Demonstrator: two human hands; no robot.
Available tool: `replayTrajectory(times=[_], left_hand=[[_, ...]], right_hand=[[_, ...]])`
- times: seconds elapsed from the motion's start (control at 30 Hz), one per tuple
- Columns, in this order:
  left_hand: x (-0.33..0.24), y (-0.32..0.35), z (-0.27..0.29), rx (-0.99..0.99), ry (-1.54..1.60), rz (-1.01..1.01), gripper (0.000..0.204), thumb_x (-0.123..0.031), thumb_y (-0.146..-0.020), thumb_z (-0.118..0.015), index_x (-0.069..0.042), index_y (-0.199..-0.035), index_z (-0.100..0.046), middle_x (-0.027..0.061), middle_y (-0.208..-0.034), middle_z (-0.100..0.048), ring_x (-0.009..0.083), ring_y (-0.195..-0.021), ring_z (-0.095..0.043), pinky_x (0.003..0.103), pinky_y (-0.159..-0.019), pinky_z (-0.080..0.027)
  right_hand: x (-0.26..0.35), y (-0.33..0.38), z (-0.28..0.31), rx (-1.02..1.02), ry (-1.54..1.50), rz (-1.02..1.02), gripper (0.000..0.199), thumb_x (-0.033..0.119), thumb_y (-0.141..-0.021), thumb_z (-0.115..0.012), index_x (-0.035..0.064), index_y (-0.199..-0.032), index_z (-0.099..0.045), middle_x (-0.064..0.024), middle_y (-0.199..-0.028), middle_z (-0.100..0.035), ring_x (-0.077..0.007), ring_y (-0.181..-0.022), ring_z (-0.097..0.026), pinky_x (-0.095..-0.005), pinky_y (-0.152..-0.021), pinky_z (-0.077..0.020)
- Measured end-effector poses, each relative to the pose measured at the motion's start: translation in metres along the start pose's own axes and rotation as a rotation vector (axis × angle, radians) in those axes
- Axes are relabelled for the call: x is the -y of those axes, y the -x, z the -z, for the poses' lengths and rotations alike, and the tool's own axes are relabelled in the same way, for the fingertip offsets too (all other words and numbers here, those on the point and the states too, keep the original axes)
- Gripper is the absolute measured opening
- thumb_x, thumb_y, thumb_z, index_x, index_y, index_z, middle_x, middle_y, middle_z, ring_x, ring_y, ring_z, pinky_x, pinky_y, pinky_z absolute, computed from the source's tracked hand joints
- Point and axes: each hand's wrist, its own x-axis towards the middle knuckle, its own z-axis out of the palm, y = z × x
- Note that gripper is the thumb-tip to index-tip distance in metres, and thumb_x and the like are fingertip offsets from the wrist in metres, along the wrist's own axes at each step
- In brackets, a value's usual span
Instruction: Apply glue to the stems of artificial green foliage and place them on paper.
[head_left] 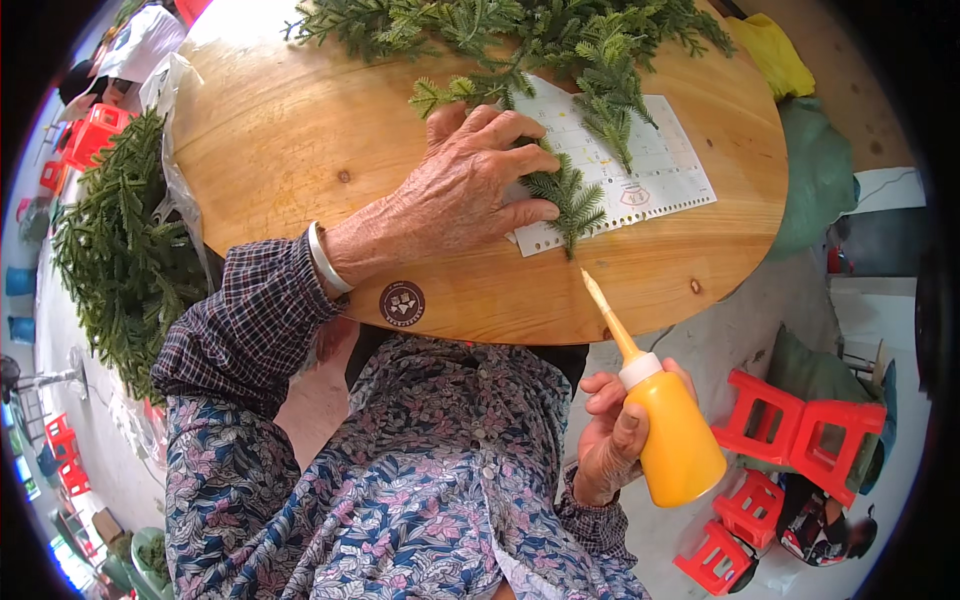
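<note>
My left hand [465, 180] lies over a green artificial fir sprig [576, 205], its fingers curled round the stem end and pressing it to the paper. The sprig's tip points toward me, near the table's front edge. In my right hand [612, 440] is a yellow squeeze bottle [682, 445] with a white collar and a long tapered nozzle. That nozzle tilts up and left, its tip just short of the sprig and apart from it. Beneath the sprig sits a white printed sheet [670, 150] with a punched edge, on the wooden table [290, 130].
More fir branches [470, 25] spread across the far side of the table. A large heap of them [130, 230] stands at the left beside clear plastic. Red stools [760, 415] are on the floor at the right, below a green sack [815, 170] and a yellow cloth [775, 55].
</note>
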Motion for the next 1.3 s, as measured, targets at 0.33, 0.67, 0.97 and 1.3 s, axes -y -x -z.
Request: replayTrajectory(times=[0.33, 0.67, 0.97, 1.3], left_hand=[[0.0, 0.004, 0.034, 0.1, 0.123, 0.107, 0.039, -0.018, -0.077, -0.066, -0.012, -0.115, -0.06, 0.0081, -0.123, -0.051, 0.0243, -0.116, -0.044, 0.045, -0.109, -0.02], [0.027, 0.011, 0.016, -0.211, -0.204, -0.25, 0.003, -0.017, -0.079, -0.059, -0.016, -0.08, -0.056, 0.0006, -0.086, -0.056, 0.0186, -0.081, -0.046, 0.035, -0.077, -0.036], [0.049, 0.047, 0.175, -0.487, -0.601, 0.056, 0.016, -0.006, -0.075, -0.056, -0.015, -0.085, -0.064, -0.0007, -0.088, -0.064, 0.0168, -0.073, -0.056, 0.032, -0.069, -0.047], [0.05, 0.144, 0.274, -0.435, -1.244, 0.533, 0.025, -0.003, -0.079, -0.064, -0.009, -0.102, -0.069, 0.0069, -0.11, -0.066, 0.0232, -0.096, -0.062, 0.035, -0.083, -0.049]], right_hand=[[0.01, -0.011, -0.015, -0.12, -0.155, 0.063, 0.048, 0.036, -0.09, -0.055, 0.0011, -0.123, -0.045, -0.0005, -0.062, -0.045, -0.0111, -0.055, -0.042, -0.0272, -0.061, -0.0426], [-0.01, -0.064, -0.036, -0.23, -0.154, 0.013, 0.039, 0.038, -0.096, -0.043, 0.0016, -0.11, -0.046, 0.0012, -0.064, -0.037, -0.0108, -0.061, -0.037, -0.0241, -0.066, -0.0364], [-0.018, -0.082, -0.036, -0.212, -0.173, -0.003, 0.035, 0.041, -0.096, -0.044, 0.0054, -0.098, -0.047, -0.0014, -0.065, -0.042, -0.0133, -0.061, -0.04, -0.027, -0.064, -0.0382], [-0.019, -0.077, -0.034, -0.195, -0.364, 0.036, 0.046, 0.032, -0.092, -0.055, 0.0026, -0.126, -0.045, -0.0008, -0.068, -0.05, -0.0078, -0.06, -0.043, -0.0259, -0.062, -0.0425]])
